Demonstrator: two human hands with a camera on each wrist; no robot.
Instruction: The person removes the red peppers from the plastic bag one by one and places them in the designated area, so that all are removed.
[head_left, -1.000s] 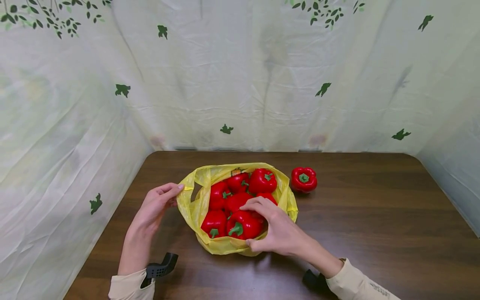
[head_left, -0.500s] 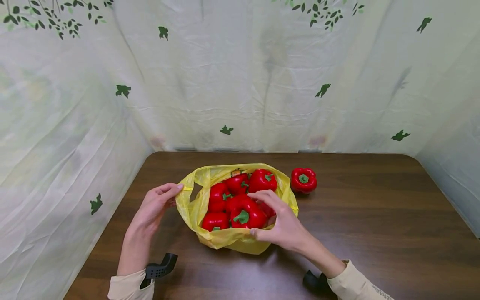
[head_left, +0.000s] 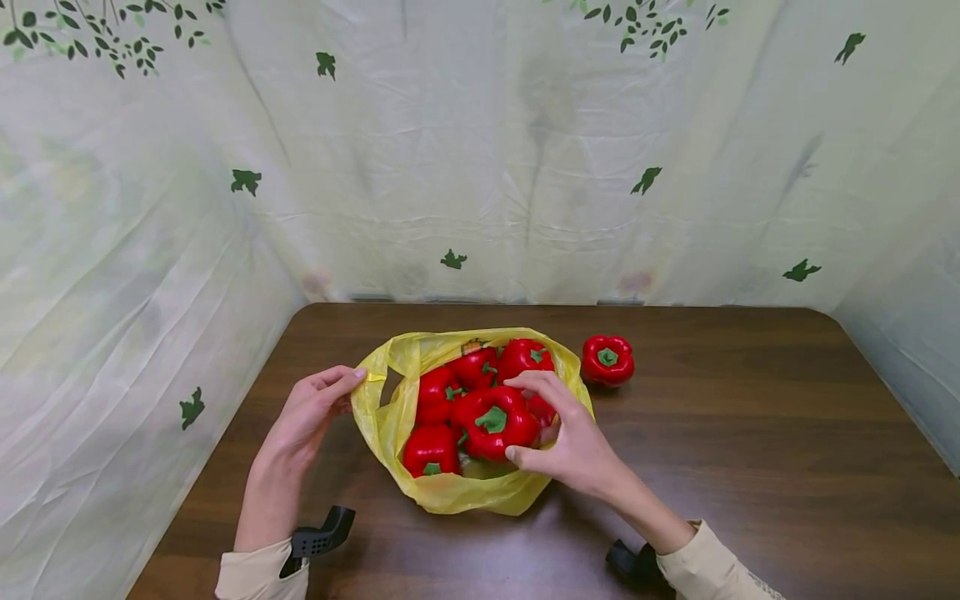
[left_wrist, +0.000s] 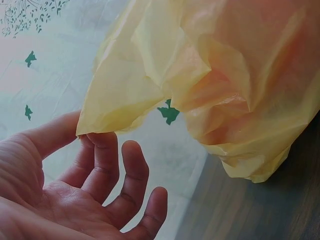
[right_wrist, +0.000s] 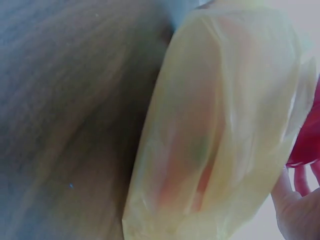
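A yellow plastic bag (head_left: 450,497) stands on the brown table with its mouth spread, several red bell peppers inside. My left hand (head_left: 311,412) pinches the bag's left handle between thumb and fingertips; in the left wrist view that hand (left_wrist: 100,180) has its other fingers loosely bent below the film. My right hand (head_left: 566,433) grips one red bell pepper (head_left: 513,425) from its right side, thumb near and fingers far, over the bag's opening. Its green stem faces up. In the right wrist view, the bag's side hides much of the pepper (right_wrist: 306,135).
Another red bell pepper (head_left: 608,361) sits on the table (head_left: 750,433) just right of the bag. A pale curtain (head_left: 480,167) with leaf prints rises behind the table and along both sides. Wrist-camera mounts (head_left: 324,533) sit on both wrists.
The right hand has raised the gripped pepper up and slightly right from among the others, uncovering the bag's inside near the front. The left hand has stayed at the handle.
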